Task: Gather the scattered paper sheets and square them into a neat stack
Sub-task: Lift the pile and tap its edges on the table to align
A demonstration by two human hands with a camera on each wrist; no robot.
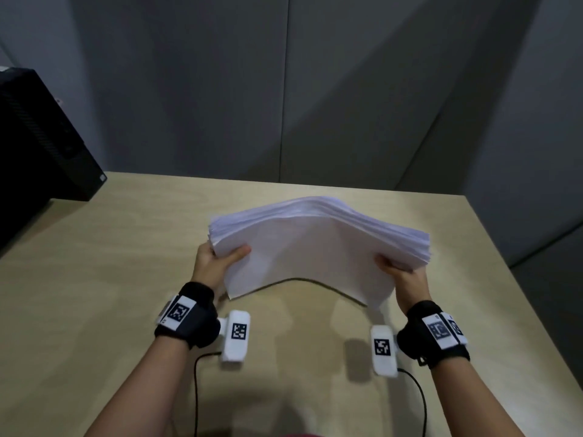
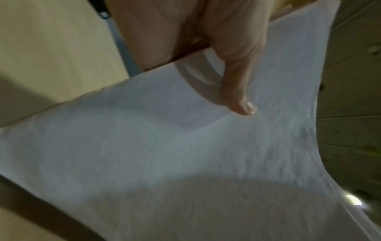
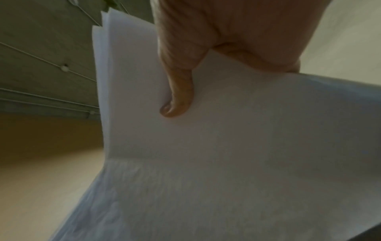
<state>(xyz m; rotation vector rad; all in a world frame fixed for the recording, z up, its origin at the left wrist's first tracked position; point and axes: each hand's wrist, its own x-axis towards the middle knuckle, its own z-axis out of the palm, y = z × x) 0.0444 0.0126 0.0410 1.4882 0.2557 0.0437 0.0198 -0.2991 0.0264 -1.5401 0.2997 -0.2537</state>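
Head view: both hands hold one thick stack of white paper sheets (image 1: pixel 310 247) above the pale wooden table (image 1: pixel 126 247).
Left hand (image 1: pixel 214 263): grips the stack's left short edge, thumb (image 1: pixel 238 253) on the top sheet, the other fingers hidden under the paper.
Right hand (image 1: pixel 402 274): grips the right short edge the same way, thumb on top and fingers out of sight beneath.
Left wrist view: the thumb (image 2: pixel 237 91) lies flat on the white sheet, pressing a shallow dent into it (blurred further out).
Right wrist view: the thumb (image 3: pixel 178 96) lies on the top sheet; a few sheet corners (image 3: pixel 105 24) stick out past the rest.
Stack: bowed upward in the middle, its ends lower in the hands; sheet edges fan slightly at the far side, so it is not square.
Wrists: black straps with white marker-tagged camera blocks (image 1: pixel 236 335), thin black cables (image 1: pixel 197 389) trailing toward the person.
Table: a black ribbed box-shaped case (image 1: pixel 41 137) stands at the far left corner.
Beyond: grey wall panels (image 1: pixel 347 89) behind the table.
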